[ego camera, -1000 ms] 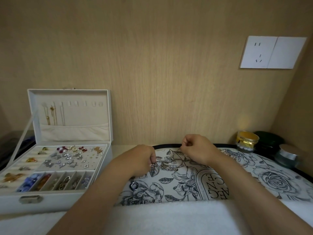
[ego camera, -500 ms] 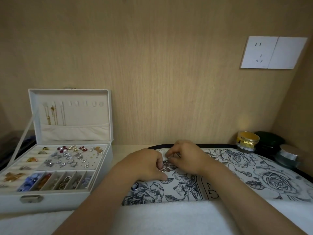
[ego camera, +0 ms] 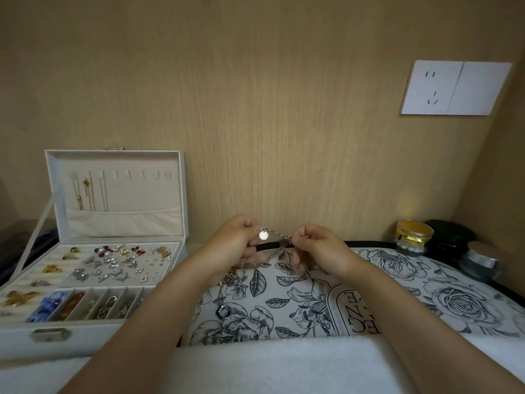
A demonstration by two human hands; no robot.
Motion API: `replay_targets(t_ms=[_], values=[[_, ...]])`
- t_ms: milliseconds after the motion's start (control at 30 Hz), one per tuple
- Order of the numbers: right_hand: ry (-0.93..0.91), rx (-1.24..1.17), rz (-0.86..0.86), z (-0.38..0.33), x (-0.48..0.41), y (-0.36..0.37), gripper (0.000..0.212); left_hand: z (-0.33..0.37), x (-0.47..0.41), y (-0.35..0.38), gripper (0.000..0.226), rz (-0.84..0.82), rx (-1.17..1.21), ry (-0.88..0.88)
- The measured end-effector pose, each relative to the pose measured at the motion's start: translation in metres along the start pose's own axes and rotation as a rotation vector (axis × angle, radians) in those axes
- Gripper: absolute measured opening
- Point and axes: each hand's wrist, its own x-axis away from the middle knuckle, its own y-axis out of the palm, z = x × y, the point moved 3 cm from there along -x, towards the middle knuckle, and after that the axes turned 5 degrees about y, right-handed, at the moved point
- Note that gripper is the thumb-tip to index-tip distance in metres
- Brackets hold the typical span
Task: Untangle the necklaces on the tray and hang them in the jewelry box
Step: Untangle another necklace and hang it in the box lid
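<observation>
Necklace (ego camera: 275,233) stretches between left hand (ego camera: 231,244) and right hand (ego camera: 319,248), both hands' fingers (ego camera: 246,226) clamped on it.

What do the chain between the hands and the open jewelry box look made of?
Chain: likely silver-toned metal, polished; its round charm glints brightly. Jewelry box: seemingly cream velvet-like fabric, matte, no shine; front clasp looks like brushed metal.

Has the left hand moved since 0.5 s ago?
Yes. The left hand has risen in the frame: from over the floral tray to level with its black far rim, pinching the silver necklace chain.
</observation>
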Motion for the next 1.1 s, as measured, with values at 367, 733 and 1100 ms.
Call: replay_targets(t_ms=[367, 733, 1100], values=[[0.029, 0.283, 0.085, 0.009, -0.004, -0.016, 0.015, -0.001, 0.001, -0.026, 0.019, 0.074, -1.139, 0.186], [-0.014, 0.348, 0.082, 0.001, -0.001, -0.008, 0.013, -0.004, -0.008, -0.019, 0.029, 0.222, -0.279, -0.03], [-0.044, 0.121, 0.042, -0.015, 0.002, -0.006, 0.01, -0.009, 0.003, 0.011, 0.008, 0.001, -0.732, 0.284]])
